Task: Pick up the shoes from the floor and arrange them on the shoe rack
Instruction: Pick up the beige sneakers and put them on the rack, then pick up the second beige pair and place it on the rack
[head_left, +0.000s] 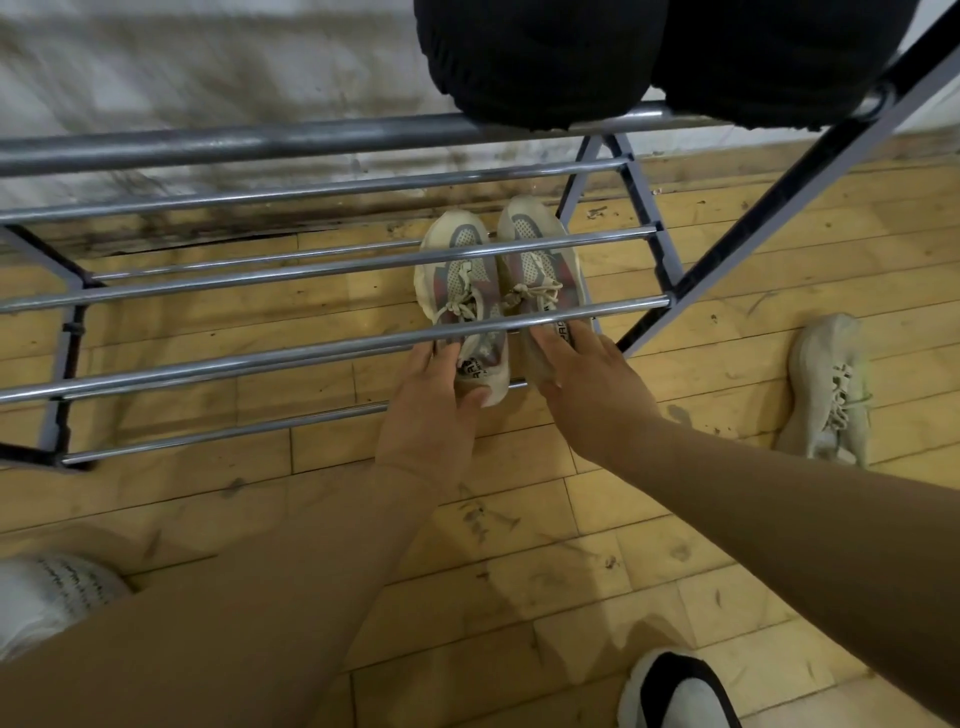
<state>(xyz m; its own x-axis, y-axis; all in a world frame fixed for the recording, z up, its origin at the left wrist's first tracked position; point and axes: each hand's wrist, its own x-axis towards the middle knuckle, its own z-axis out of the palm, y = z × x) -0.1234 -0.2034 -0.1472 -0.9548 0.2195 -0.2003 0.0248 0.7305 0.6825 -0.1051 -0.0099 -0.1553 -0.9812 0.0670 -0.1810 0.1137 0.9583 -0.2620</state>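
Black-&-white shoe (675, 693) lies nearest, on yellow wood-plank floor (571, 571). Left hand (441, 397) grips heel of left-side cream-grey mesh sneaker (462, 286); right hand (589, 374) grips heel of right-side cream-grey mesh sneaker (537, 260). Both sit on lowest bars of chrome-tube shoe rack (208, 365), by stained white wall (156, 62).

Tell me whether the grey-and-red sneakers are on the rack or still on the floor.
On the rack: the sneakers sit upright across its lowest bars, toes toward the wall.

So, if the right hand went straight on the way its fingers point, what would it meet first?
The right hand holds the heel of the right beige mesh sneaker; going on, it would meet that shoe's laces first. The chrome rack rail across its fingertips seems higher, though depth is unclear.
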